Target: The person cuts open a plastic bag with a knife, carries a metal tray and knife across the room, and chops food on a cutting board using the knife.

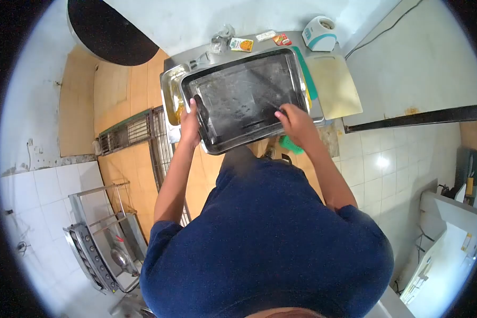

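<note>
A large black rectangular baking tray (244,100) lies tilted over the steel counter, its inside dull and marked with pale smudges. My left hand (190,124) is closed on the tray's left rim, thumb on top. Near the tray's lower right corner, my right hand (296,123) is closed around the end of a thin dark tool (269,85), which reaches up and left across the tray. The tool's far end is hard to make out against the black surface. Beside the tray on the left is a metal pan (173,95) with yellowish contents.
Behind the tray are a clear plastic bag (222,40), a yellow packet (241,44), a red packet (282,40) and a white-and-teal appliance (320,35). To the right are a green board (305,71) and a cream board (334,87). A metal rack (103,233) stands lower left.
</note>
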`<state>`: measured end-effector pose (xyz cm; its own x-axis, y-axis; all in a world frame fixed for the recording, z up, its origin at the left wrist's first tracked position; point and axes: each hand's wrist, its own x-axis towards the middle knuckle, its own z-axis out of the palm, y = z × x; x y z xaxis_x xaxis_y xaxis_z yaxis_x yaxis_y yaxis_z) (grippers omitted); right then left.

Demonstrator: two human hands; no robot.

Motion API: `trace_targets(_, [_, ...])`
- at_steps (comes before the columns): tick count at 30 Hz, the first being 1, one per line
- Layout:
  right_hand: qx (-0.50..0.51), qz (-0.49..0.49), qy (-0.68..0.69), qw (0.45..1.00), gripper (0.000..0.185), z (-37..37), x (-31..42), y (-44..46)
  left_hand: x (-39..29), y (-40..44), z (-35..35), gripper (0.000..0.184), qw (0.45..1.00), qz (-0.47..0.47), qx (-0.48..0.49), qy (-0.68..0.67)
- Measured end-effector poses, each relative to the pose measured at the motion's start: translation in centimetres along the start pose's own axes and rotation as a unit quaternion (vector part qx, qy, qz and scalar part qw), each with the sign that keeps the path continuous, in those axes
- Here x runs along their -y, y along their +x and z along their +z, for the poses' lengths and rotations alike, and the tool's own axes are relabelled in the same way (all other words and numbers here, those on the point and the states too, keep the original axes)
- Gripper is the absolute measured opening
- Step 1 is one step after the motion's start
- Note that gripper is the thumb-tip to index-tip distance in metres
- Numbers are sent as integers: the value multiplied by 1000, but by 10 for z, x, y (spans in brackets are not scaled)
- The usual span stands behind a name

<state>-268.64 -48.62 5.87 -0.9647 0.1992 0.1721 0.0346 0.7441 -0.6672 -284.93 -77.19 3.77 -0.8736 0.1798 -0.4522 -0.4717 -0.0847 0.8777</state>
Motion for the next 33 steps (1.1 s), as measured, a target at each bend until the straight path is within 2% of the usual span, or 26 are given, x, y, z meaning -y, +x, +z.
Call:
trace_targets(5, [66, 21, -159, 985, 28, 38, -7, 21, -8, 52, 4, 57, 999, -15, -3, 29])
trace_targets(8, [92, 96, -192, 972, 28, 45, 1, 32, -19, 71, 10, 57, 999, -9, 28, 20])
trace_targets(10, [78, 116, -190, 972, 28, 49, 1, 36, -17, 89, 10, 57, 998, 4, 61, 0])
trace_targets(17, [47, 135, -230, 963, 27, 69, 2, 47, -13, 128, -5, 54, 998, -13, 51, 42])
trace_targets(20, [43, 158, -217, 962, 28, 74, 8, 52, -33, 121, 2, 55, 996, -54, 69, 15])
trace_targets(23, [-106, 174, -82, 976, 28, 83, -12, 48, -40, 118, 0, 54, 993, -78, 91, 10])
trace_targets(24, [-184, 170, -22, 968, 29, 78, -14, 48, -41, 118, 0, 54, 992, -92, 84, 15])
trace_targets(27, [-263, 151, -47, 952, 36, 47, -24, 47, -21, 133, -16, 52, 993, -83, 75, 35])
trace_targets(30, [-259, 260, -26, 930, 42, 41, -62, 28, -18, 131, -21, 52, 990, -95, 103, 25])
trace_targets(33, [-207, 299, 3, 931, 45, 23, -69, 24, -37, 115, -14, 55, 984, -116, 125, 56])
